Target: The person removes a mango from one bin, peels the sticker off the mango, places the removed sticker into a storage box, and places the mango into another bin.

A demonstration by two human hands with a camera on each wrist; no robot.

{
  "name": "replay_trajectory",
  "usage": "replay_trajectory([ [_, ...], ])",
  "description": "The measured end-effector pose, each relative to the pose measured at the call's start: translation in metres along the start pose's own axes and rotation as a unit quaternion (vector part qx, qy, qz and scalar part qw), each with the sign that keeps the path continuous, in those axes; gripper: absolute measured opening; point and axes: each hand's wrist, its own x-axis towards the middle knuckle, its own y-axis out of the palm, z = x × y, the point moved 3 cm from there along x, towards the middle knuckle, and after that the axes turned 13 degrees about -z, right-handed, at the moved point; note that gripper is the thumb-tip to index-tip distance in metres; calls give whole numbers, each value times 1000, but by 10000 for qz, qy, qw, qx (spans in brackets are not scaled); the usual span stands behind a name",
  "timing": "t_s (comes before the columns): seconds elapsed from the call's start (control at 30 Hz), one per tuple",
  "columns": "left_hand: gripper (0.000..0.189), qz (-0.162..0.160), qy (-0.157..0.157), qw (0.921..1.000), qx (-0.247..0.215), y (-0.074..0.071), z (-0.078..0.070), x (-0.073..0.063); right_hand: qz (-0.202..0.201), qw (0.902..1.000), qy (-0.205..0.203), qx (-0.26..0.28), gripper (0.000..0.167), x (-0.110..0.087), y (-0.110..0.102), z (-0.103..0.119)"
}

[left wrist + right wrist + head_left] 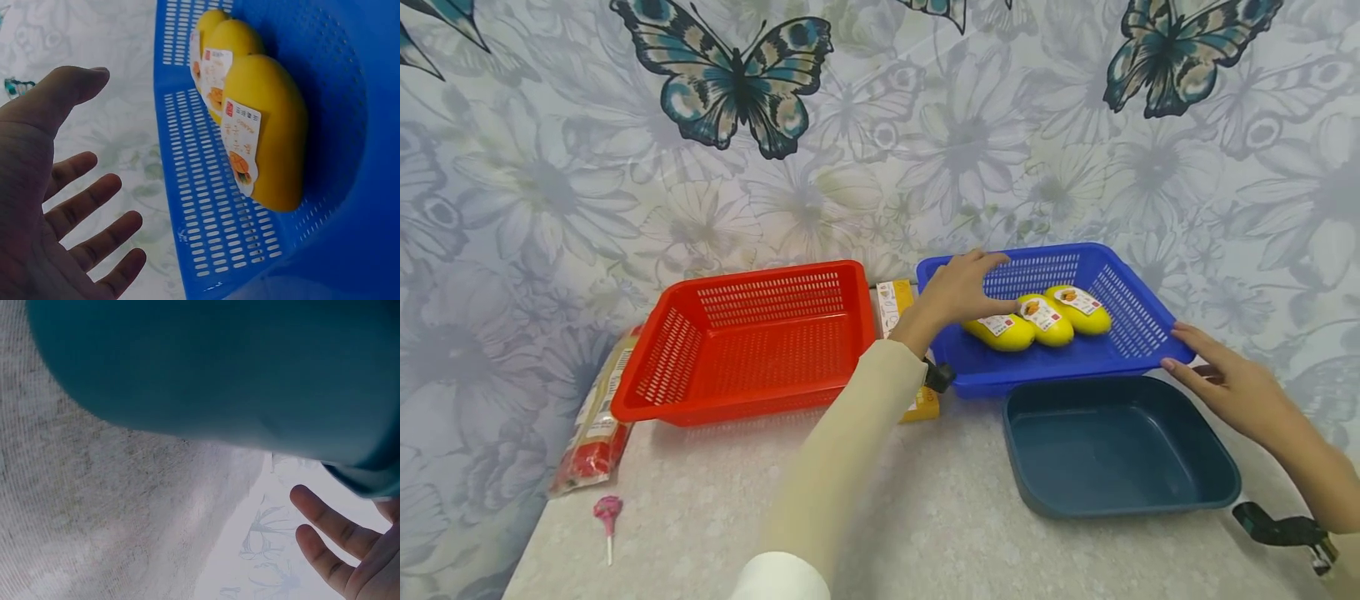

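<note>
Three yellow mangoes (1051, 322) with white printed labels lie side by side in the blue basket (992, 385). My left hand (957, 292) hovers over the left end of this basket, thumb and fingers spread beside the leftmost mango. In the left wrist view, the left hand (56, 187) stays apart from the mangoes (269, 137) with nothing in its grasp. At the basket's right corner, my right hand (1240, 392) touches the rim with thumb and forefinger. The right wrist view shows two fingers (337, 531) extended below a dark teal edge; the others are mostly hidden.
A dark teal tub (1120, 450) stands in front of the blue basket. To the left sits a red basket (760, 400), with a yellow-and-white box (925, 408) between the baskets. A red-ended plastic package (597, 433) and pink lollipop (607, 508) lie far left. A patterned wall rises behind.
</note>
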Motion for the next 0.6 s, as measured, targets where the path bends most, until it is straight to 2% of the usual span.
replay_trajectory([
  [0.2,80,321,-100,9992,214,12,6,8,-13,10000,-42,3,70,1,0,-1],
  [0.3,79,428,-182,9989,105,17,9,11,-18,10000,-21,4,71,1,0,0],
  [0.47,77,585,-56,9982,-88,23,10,17,-69,10000,55,19,71,0,0,1],
  [0.6,76,857,-36,9959,-289,29,12,21,-70,9999,114,47,71,-2,1,1],
])
